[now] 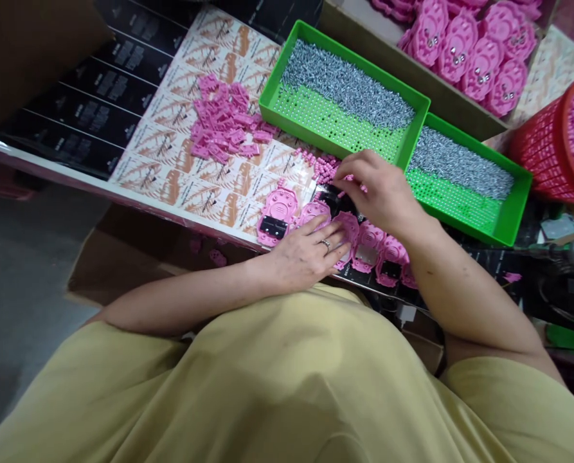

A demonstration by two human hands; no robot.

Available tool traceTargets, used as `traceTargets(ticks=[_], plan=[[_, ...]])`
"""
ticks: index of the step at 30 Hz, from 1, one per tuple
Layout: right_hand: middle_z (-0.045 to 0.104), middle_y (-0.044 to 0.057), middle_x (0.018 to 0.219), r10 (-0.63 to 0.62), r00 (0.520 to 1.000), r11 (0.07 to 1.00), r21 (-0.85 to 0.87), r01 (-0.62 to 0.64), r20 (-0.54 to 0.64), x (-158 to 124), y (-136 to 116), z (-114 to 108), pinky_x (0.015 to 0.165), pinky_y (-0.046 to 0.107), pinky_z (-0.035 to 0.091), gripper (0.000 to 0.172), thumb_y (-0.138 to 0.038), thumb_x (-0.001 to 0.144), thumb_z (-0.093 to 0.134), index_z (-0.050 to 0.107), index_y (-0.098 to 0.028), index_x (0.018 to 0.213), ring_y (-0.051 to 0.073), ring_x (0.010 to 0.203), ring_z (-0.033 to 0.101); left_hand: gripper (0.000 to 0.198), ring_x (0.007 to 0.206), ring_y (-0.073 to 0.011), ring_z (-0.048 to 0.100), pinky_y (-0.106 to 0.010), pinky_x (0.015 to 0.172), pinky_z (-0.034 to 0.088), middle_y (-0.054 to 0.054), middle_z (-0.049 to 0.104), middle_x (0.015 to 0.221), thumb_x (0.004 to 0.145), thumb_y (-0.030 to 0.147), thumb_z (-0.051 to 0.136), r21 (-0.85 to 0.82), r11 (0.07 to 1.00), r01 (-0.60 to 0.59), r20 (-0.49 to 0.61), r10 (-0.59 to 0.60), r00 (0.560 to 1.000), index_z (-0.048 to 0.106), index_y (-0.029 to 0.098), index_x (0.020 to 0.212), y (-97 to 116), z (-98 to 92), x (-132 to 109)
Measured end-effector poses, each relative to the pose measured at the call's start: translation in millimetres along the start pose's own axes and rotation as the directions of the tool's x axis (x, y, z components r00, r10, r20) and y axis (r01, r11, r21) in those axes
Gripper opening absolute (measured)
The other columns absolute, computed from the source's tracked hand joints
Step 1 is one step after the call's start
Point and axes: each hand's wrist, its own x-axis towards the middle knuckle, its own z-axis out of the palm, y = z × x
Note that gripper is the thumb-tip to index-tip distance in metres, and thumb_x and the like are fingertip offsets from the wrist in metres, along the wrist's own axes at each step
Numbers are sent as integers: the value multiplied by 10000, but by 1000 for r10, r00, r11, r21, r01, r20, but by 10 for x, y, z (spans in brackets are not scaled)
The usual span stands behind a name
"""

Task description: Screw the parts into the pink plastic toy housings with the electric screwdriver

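Left hand: the person's left hand (310, 254) lies flat with grip spread over the row of pink rounded plastic shells (281, 207).
Right hand: the person's right hand (376, 190) bends over the heap of tiny pink plastic pieces (323, 168), thumb and fingertips close together; whether they pinch anything, one cannot tell.
Shells: along the near edge of the leaf-patterned worktop (152, 170), some bearing black rectangles.
Left heap: flat pink plastic parts (222, 119).
Screws: small silver metal screws (354, 80) in the left green perforated plastic tray (315, 112).
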Motion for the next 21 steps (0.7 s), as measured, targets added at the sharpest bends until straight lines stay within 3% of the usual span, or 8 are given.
traceTargets(ticks=[2,5,8,12,16,21], plan=[[711,65,986,101,993,974,211,-86,-62,-116,84,-81,780,327,491,212,-258,903,562,683,-183,1061,169,849,640,349,1186,-272,616,-453,1058,462,-141,679,1219,932,316,577,16,1000,-10,0,10,1000,660,89,1185,8,15,-2],[738,47,882,239,969,862,445,-243,67,-300,181,-118,730,314,516,246,-280,846,643,725,-177,1054,147,713,654,348,1176,-273,626,-460,1057,463,-145,679,1219,931,335,594,23,1000,-18,33,17,999,666,96,1174,14,-9,-19],[741,47,784,302,941,777,531,-337,155,-390,194,-54,677,291,514,215,-356,785,725,773,-180,898,153,670,658,356,1171,-272,630,-464,1059,460,-154,677,1219,942,347,584,30,999,-20,60,19,998,663,95,1180,21,-38,-24],[733,40,725,329,937,797,497,-344,121,-339,145,69,623,267,458,215,-381,737,778,775,-170,782,139,635,621,359,1170,-281,631,-474,1059,461,-162,676,1215,942,347,587,35,999,-29,68,27,997,663,90,1181,21,-39,-19],[731,48,773,299,951,877,371,-306,78,-251,99,135,667,278,433,138,-302,738,784,770,-167,765,137,675,612,366,1170,-292,631,-495,1041,477,-158,685,1199,955,353,567,28,999,-38,54,36,998,659,88,1189,6,-21,-27],[714,52,768,293,953,914,271,-303,76,-219,50,143,677,285,421,106,-266,761,761,756,-160,767,142,685,596,379,1195,-295,613,-517,1058,458,-162,677,1212,964,346,554,1,999,-45,77,44,996,638,85,1224,-20,-13,-32]])
